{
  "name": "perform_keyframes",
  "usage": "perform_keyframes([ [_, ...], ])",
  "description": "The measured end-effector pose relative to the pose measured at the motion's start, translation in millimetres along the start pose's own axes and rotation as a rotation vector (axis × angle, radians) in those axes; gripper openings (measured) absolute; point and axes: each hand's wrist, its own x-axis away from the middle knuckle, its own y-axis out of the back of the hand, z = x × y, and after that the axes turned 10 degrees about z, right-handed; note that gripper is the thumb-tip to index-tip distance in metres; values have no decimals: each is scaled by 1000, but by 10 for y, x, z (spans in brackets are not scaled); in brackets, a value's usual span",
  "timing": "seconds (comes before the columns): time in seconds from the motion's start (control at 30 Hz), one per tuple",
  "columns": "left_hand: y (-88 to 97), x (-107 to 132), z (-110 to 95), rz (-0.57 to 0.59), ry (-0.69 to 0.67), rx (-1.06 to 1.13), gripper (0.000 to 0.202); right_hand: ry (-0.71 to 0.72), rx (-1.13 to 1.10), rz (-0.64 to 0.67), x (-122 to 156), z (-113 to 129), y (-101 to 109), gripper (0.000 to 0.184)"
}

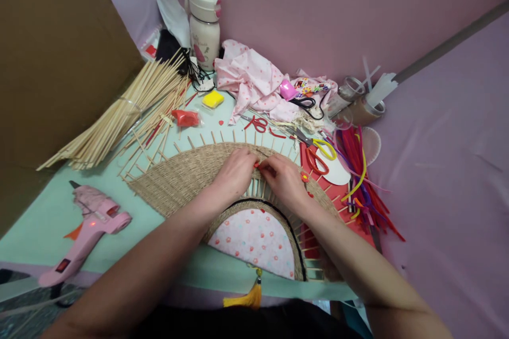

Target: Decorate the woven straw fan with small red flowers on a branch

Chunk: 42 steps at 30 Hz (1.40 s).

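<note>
Fan under fingers, bottle (lettering too small)

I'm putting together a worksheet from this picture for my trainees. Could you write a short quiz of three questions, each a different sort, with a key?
1. Multiple choice: What colour is the body of the glue gun on the left side of the picture?
A) yellow
B) pink
C) black
2. True or false: The left hand and the right hand are both at the woven fan.
3. Fill the gap: Below the patterned half-circle, near the person's body, is a yellow ____.

Key: 1 B; 2 true; 3 tassel.
</note>
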Motion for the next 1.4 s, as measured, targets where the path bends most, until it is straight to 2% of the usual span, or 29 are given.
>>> perform_keyframes([
  [0.23,14,48,67,-37,37,42,34,-85,-72,-9,97,41,86,15],
  [0.43,44,50,43,-1,35,-10,27,0,-2,-7,80,31,77,22],
  [0.6,39,36,29,-3,26,-13,28,61,57,39,11,-3,43,18],
  [0.87,41,43,37,24,38,-81,28,-8,79,16,25,-32,17,14],
  [1.03,74,93,17,-13,47,-53,30,-28,51,-66,181,52,76,31],
  [1.27,148,231,-28,-50,41,-21,33,49,301,39,437,159,34,50],
  [1.4,177,264,-19,-81,45,-33,34,49,359,90,462,167,-41,51],
])
